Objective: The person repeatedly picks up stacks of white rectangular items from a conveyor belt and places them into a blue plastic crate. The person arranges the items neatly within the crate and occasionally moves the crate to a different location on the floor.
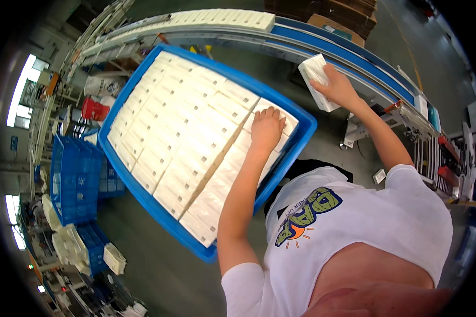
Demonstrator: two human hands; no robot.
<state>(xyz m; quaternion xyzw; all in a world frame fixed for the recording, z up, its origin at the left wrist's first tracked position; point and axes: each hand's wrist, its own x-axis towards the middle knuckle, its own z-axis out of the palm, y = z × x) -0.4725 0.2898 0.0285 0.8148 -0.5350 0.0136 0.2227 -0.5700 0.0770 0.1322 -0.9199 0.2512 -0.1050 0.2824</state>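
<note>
A big blue bin (pixel 308 122) holds rows of white plastic-wrapped tissue packs (pixel 195 124), laid tightly side by side. My left hand (pixel 267 129) is on a pack at the far right end of the bin's right-hand row. Its fingers curl down close together against that pack's top; their tips are partly hidden. Outside the bin, to the right, my right hand (pixel 337 89) grips a single white tissue pack (pixel 316 79). That pack is tilted in the air in front of the conveyor, with the thumb and fingers around it.
A conveyor with a blue belt (pixel 349 53) runs along the far side, carrying a line of white packs (pixel 217 18). Brown cardboard boxes (pixel 344 16) are stacked behind it. At left stand blue crates (pixel 76 179) and a red bucket (pixel 94 109). A small white pack (pixel 378 176) lies on the floor.
</note>
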